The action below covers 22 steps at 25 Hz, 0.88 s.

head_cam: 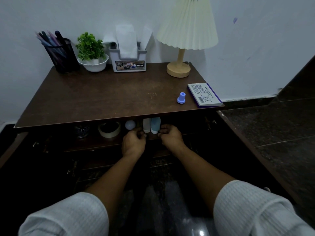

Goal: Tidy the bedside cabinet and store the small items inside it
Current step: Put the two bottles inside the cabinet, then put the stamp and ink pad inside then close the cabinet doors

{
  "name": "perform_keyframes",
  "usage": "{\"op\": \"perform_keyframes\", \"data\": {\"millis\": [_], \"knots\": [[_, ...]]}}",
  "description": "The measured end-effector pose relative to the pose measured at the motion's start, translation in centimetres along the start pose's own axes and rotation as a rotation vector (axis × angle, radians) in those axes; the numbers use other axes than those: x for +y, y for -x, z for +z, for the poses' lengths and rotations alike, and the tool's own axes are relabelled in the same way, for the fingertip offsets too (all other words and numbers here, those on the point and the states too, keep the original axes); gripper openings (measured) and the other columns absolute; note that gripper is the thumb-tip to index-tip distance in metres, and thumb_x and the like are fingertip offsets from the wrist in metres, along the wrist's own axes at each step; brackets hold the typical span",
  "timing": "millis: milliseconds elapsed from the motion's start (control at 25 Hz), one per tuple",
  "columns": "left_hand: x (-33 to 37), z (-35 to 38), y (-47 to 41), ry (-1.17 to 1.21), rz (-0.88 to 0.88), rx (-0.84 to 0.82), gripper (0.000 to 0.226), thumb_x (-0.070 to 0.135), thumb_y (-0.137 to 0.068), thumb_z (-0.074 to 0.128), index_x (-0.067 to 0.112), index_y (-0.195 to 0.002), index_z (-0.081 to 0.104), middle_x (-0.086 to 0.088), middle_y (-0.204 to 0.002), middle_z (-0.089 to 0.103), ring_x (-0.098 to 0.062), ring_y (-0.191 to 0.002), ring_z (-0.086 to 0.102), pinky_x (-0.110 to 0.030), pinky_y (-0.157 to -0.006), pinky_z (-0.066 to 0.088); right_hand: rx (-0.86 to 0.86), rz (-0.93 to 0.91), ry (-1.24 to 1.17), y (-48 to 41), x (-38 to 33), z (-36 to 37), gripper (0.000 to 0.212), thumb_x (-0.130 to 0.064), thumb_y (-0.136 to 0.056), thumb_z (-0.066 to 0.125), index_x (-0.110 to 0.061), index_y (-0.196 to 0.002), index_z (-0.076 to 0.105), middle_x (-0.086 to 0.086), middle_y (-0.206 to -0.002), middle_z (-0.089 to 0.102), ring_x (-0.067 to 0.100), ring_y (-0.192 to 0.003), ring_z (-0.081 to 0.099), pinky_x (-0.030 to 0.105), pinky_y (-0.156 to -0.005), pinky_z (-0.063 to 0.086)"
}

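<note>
On open shelf under dark brown wooden cabinet top (102,92): grey squeeze bottle (146,125), pale blue squeeze bottle (155,124), white ball (130,124), beige tape roll (109,129), all stowed. Left hand (133,143) and right hand (170,137) curled at shelf front edge by bottles; cannot tell whether either grips anything. Left on top, front right corner: small blue plastic stopper (181,98), white-and-purple flat box (204,94). Shelf depth lost in gloom; glass object (81,131) at left, perhaps a jar.

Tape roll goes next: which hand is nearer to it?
Left. The left hand sits just right of the tape roll; the right hand is farther right, beyond the blue bottle.
</note>
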State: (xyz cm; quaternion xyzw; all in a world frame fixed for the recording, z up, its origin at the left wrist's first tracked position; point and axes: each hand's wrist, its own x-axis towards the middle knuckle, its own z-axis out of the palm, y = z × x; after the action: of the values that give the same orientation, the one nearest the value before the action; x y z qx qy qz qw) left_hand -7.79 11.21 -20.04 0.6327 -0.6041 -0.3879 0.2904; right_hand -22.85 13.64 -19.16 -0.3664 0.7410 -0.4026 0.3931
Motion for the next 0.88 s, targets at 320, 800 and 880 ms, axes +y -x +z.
{"op": "perform_keyframes", "data": {"millis": [320, 800, 880], "knots": [[5.0, -3.7, 4.7, -0.124, -0.006, -0.291, 0.010, 0.027, -0.093, 0.068, 0.024, -0.103, 0.066, -0.003, -0.096, 0.073, -0.021, -0.086, 0.073, -0.040, -0.074, 0.064, -0.148, 0.058, 0.191, 6.2, -4.3, -6.3, 0.039, -0.012, -0.088, 0.069, -0.014, -0.126, 0.062, 0.010, -0.120, 0.065, 0.025, -0.108, 0.065, 0.037, -0.072, 0.059], [16.7, -5.4, 8.1, -0.102, 0.386, -0.150, 0.007, 0.028, -0.088, 0.073, 0.032, -0.094, 0.073, 0.015, -0.083, 0.070, -0.011, -0.088, 0.070, -0.033, -0.081, 0.058, 0.139, -0.226, 0.290, 10.3, -11.2, -15.4, 0.010, -0.023, -0.087, 0.074, -0.020, -0.094, 0.069, 0.004, -0.097, 0.071, 0.019, -0.091, 0.067, 0.037, -0.080, 0.059], [17.3, -4.5, 7.2, -0.096, 0.404, -0.067, 0.010, 0.028, -0.088, 0.072, 0.030, -0.098, 0.074, 0.012, -0.090, 0.072, -0.010, -0.092, 0.068, -0.032, -0.083, 0.056, 0.296, -0.272, 0.459, 9.1, -11.3, -16.4, 0.015, -0.032, -0.087, 0.073, -0.023, -0.098, 0.069, 0.001, -0.110, 0.068, 0.019, -0.105, 0.062, 0.039, -0.089, 0.056]]}}
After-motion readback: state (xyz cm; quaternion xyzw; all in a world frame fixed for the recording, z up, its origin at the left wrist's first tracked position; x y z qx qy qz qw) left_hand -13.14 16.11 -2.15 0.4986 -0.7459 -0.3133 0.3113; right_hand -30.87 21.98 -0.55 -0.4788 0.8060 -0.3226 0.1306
